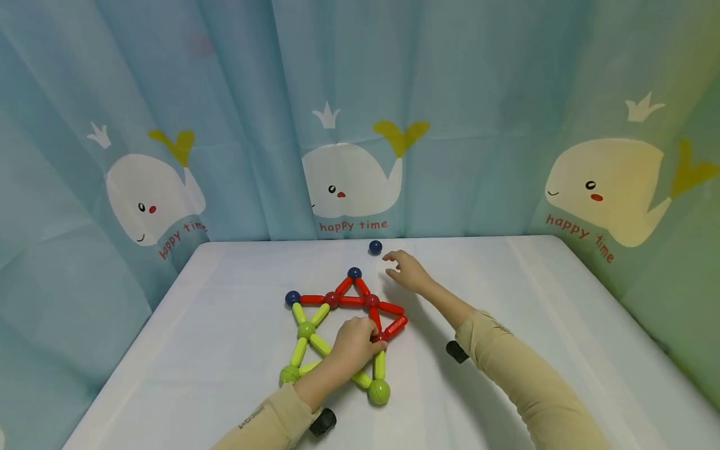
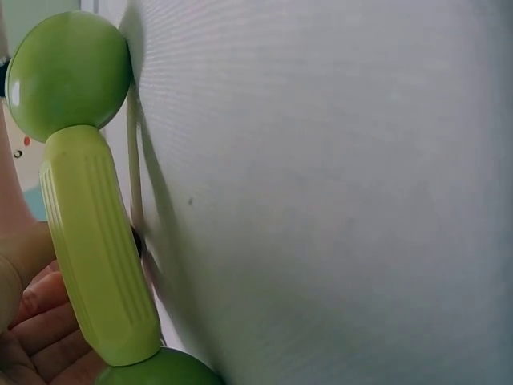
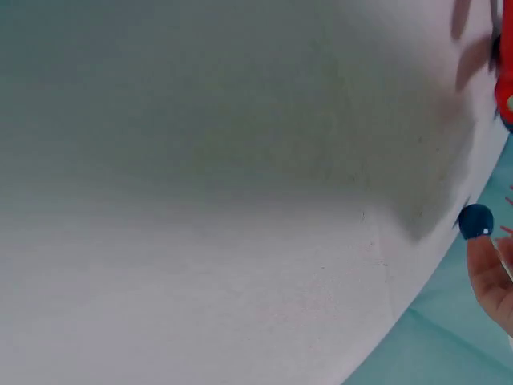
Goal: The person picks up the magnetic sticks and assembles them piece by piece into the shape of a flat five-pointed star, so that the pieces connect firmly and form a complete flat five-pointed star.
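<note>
My left hand (image 1: 353, 342) pinches a red ball (image 1: 382, 336) at the right side of a flat shape of magnetic rods and balls. Red rods (image 1: 351, 301) form its upper part, and light green rods (image 1: 379, 365) with green balls (image 1: 379, 392) form the lower part. Two dark blue balls sit on its upper corners, one at the top point (image 1: 354, 273). Close to a loose dark blue ball (image 1: 375, 248), my right hand (image 1: 410, 272) reaches out with thumb and fingers apart, holding nothing. In the left wrist view a green rod (image 2: 100, 249) partly covers the left hand.
The white table (image 1: 197, 350) ends at the back just behind the loose ball. Behind it hangs a blue curtain (image 1: 478, 94) printed with whales. Dark wrist devices show under both sleeves, one below the right forearm (image 1: 478, 331).
</note>
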`<state>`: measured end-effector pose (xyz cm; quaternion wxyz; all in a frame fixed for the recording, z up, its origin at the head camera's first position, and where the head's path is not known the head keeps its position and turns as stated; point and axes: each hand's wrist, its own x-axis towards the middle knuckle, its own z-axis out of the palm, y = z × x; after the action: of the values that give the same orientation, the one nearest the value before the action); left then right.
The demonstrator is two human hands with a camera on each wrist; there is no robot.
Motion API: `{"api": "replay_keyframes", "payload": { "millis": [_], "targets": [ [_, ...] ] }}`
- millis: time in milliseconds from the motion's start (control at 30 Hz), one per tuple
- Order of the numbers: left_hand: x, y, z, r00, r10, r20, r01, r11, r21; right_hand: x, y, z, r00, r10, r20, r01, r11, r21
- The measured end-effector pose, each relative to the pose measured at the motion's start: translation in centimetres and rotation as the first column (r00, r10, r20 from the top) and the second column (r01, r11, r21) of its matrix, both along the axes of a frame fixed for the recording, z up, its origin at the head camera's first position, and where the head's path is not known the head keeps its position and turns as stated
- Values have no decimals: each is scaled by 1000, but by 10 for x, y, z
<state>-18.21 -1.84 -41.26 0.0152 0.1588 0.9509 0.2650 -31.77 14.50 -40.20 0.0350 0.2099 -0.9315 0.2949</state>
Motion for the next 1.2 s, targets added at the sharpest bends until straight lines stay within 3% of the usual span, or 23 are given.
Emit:
{"api": "replay_keyframes", "payload": {
  "millis": [167, 400, 733, 867, 967, 1100, 1133, 1200],
  "targets": [
    [0, -1, 0, 1000, -8, -1, 8, 1000, 1, -17, -9, -6, 1000, -6, -27, 7, 1000, 18],
    [0, -1, -2, 997, -21, -71, 19, 999, -31, -38, -18, -8, 998, 57, -13, -55, 992, 115],
    [-3, -3, -4, 997, -28, -73, 27, 1000, -9, -53, -30, -8, 997, 41, 67, -59, 955, 290],
    [-3, -3, -3, 997, -28, -66, 28, 1000, 0, -52, -33, -6, 998, 69, -2, -64, 935, 350],
    [-4, -3, -2, 997, -26, -79, 25, 1000, -12, -58, -33, -5, 995, 77, -62, -50, 937, 345],
    [-4, -3, 0, 996, -24, -89, 22, 999, -24, -86, -27, -20, 997, 55, -46, -36, 938, 346],
    [-3, -3, -1, 996, -22, -82, 21, 1000, -21, -103, -20, -37, 994, 71, -82, -40, 942, 333],
    [-3, -3, -2, 997, -20, -70, 18, 1000, -24, -119, -16, -48, 998, 41, -53, -19, 932, 363]
  ]
}}
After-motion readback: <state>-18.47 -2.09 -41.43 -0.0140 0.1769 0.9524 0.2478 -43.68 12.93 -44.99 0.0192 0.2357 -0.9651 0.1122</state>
